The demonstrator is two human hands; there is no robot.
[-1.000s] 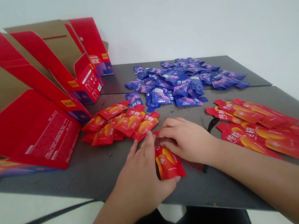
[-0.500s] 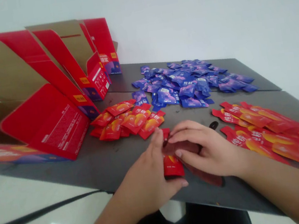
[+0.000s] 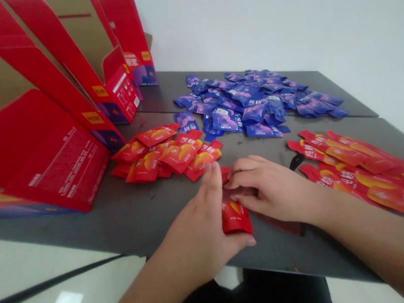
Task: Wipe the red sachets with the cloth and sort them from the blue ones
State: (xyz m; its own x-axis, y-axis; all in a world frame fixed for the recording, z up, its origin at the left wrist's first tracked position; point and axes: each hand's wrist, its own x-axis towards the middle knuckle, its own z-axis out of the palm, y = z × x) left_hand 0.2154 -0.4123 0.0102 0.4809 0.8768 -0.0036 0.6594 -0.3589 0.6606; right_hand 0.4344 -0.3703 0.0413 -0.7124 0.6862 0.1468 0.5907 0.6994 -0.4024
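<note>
1. Pouch point(image 3: 236, 222): red, with a yellow-orange print and small pale lettering; it lies at the table's near side, between the two hands. Its lower end is square and plain red.
2. Left hand point(image 3: 202, 230): open and curved along the pouch's left side, fingers extended together, thumb spread across the near end. Whether it presses the pouch cannot be told.
3. Right hand point(image 3: 268, 187): fingers bent over the pouch's upper part, fingertips close to the thumb; whether they pinch anything cannot be told.
4. Dark strip point(image 3: 283, 225): brownish red, partly beneath the right hand and crossing the pouch, thus hiding its middle; its full form is covered.
5. Left pile point(image 3: 164, 154): red pouches, overlapping, just beyond the left hand.
6. Right pile point(image 3: 364, 170): more red pouches, in overlapping rows beside the right forearm.
7. Blue pile point(image 3: 247, 101): blue-violet pouches, loosely heaped farther back.
8. Boxes point(image 3: 71, 166): red, upright, flaps open, at left.
9. Table point(image 3: 153, 229): dark grey, with a seam toward the rear.
</note>
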